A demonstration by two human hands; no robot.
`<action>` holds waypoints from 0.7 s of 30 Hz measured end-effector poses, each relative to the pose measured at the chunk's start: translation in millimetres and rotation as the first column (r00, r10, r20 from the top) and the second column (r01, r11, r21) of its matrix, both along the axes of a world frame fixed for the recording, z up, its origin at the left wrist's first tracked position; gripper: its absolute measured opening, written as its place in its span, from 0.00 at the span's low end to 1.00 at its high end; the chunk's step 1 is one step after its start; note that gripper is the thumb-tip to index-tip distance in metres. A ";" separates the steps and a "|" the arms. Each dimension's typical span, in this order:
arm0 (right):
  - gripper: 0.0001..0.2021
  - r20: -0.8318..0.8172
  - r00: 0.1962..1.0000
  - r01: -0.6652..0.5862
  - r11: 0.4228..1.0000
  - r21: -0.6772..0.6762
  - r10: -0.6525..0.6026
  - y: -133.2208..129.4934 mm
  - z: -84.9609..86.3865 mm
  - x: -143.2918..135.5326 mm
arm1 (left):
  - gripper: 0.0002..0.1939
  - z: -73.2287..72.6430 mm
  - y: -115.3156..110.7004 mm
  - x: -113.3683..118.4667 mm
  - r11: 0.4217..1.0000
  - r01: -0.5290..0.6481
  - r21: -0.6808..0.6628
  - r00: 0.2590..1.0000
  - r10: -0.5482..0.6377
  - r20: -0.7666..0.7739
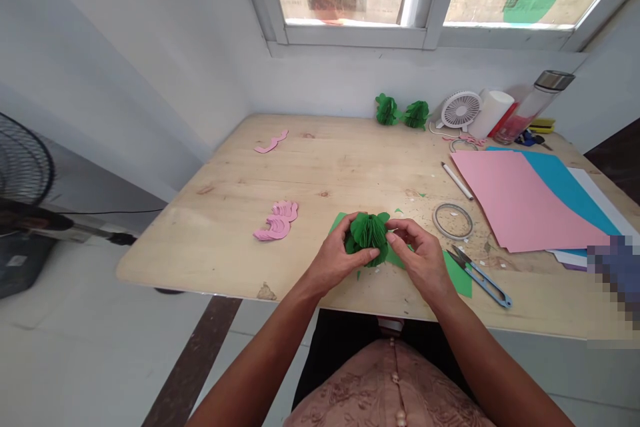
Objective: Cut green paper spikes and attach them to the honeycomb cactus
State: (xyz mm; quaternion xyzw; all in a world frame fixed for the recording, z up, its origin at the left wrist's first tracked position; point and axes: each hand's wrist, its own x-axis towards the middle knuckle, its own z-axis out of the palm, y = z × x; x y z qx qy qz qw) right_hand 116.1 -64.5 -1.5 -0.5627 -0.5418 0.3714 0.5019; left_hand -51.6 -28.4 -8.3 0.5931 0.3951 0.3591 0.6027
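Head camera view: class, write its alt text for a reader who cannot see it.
A person's left hand holds a fanned green paper ornament, right hand at its edge, over a wooden table. Wavy pink paper cutouts lie at left; blue-handled snips, a tape roll, a white pen and coloured paper sheets at right. Two similar green ornaments sit by the wall.

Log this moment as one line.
left hand: holds pleated green paper ornament | right hand: at its edge | pink stack: at left | snips: lying right of hands
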 end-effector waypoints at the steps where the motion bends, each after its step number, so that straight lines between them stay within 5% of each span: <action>1: 0.08 0.004 1.000 0.011 1.000 0.009 -0.011 0.5 0.4 0.3 | 0.29 0.7 0.0 0.3 1.000 -0.001 0.001 1.000 0.001 0.003; 21: 0.09 0.034 0.999 0.020 0.999 0.027 -0.021 -3.1 6.2 6.9 | 0.28 3.5 -1.3 0.6 1.000 0.020 -0.009 1.000 -0.020 -0.008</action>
